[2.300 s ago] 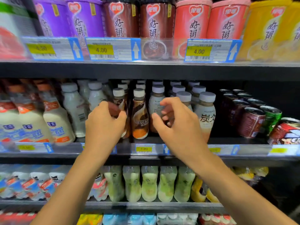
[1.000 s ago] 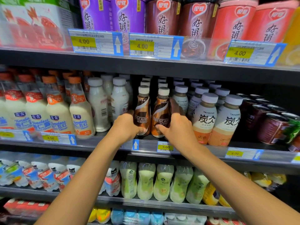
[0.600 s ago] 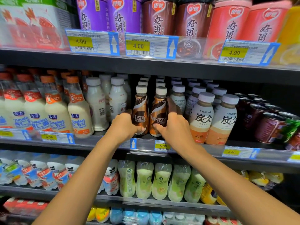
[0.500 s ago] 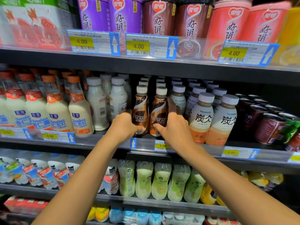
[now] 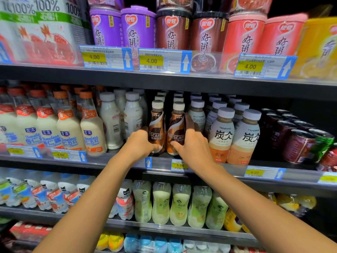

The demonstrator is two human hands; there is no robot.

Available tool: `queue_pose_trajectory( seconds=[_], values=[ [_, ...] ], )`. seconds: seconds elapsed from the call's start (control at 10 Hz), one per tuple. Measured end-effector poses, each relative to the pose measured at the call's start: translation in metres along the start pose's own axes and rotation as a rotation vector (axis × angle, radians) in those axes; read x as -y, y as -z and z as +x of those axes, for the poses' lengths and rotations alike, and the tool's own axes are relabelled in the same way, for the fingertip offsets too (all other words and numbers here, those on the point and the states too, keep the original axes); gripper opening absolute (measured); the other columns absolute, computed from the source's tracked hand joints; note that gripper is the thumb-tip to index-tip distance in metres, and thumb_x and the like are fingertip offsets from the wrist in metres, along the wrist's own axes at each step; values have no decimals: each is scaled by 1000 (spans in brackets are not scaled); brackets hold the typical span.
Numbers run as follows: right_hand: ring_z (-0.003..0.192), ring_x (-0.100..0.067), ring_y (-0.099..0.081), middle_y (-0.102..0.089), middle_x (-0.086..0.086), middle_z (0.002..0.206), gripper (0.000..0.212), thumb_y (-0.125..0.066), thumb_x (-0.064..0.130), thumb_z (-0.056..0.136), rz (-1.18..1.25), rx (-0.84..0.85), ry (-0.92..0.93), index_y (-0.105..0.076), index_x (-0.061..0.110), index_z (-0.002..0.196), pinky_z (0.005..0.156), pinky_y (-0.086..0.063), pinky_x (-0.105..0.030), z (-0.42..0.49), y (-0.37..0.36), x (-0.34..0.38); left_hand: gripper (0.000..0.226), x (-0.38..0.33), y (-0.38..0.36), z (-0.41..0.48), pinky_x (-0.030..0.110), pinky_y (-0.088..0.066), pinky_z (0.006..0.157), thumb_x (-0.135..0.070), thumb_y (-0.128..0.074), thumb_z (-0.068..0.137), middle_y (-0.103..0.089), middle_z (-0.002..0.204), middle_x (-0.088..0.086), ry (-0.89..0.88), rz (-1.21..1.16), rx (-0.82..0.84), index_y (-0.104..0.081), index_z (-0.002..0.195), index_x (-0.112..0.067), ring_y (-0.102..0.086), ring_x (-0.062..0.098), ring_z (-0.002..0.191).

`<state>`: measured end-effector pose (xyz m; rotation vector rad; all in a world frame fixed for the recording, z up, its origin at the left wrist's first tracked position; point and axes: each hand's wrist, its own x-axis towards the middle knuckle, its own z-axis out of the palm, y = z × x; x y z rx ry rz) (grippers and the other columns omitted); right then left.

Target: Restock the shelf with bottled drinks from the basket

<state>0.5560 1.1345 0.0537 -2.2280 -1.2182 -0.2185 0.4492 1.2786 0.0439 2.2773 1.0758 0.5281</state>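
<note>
Your left hand wraps one brown, cream-capped plastic coffee bottle; your right hand wraps its twin. Both stand just above the yellow price tag. Risk: a hasty release could tip them forward, and your right knuckles may topple the grey-capped beige bottle right of the tag.

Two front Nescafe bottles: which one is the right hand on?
The Nescafe bottle nearer the Tanbing bottles: the right hand grips it, thumb across its lower label. The left hand holds the other Nescafe bottle, beside the white bottles.
</note>
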Motion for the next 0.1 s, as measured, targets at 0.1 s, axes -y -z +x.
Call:
queue_pose_trajectory(
  seconds=[0.1],
  values=[
    [94, -30, -58, -53, -5, 96, 33, -57, 45, 94, 48, -86, 24, -41, 16, 94, 72, -46, -37, -7, 6, 0, 42, -5, 5, -12, 32, -45, 62, -50, -73, 81, -63, 81, 4, -24, 71, -56, -57, 84, -12, -59, 21, 75]
  ],
)
